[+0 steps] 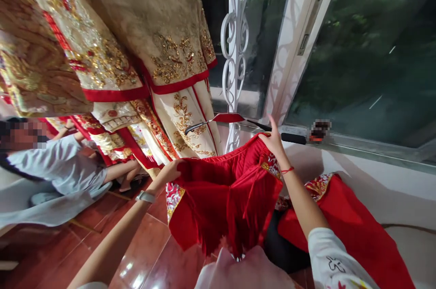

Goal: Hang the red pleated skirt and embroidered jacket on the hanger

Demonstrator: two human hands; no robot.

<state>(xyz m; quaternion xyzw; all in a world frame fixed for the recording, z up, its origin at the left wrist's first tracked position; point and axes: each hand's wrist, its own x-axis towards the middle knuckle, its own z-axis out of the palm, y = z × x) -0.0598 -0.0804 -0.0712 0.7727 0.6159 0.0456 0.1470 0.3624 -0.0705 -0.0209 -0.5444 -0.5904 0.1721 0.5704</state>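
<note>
A red pleated skirt (221,198) with embroidered trim hangs between my two hands. My left hand (172,170) grips its waistband at the left, fingers closed on the cloth. My right hand (272,141) holds the waistband at the right, with one finger stretched upward. Just above the skirt a red-and-black clothes hanger (231,119) sticks out toward the window. A watch sits on my left wrist and a red string on my right wrist.
Cream and gold embroidered garments (136,44) with red hems hang at the upper left. Another person in a pale blue shirt (54,166) crouches at the left on the red tiled floor (146,252). A window with white scrolled ironwork (235,53) fills the right; more red cloth (354,230) lies below the sill.
</note>
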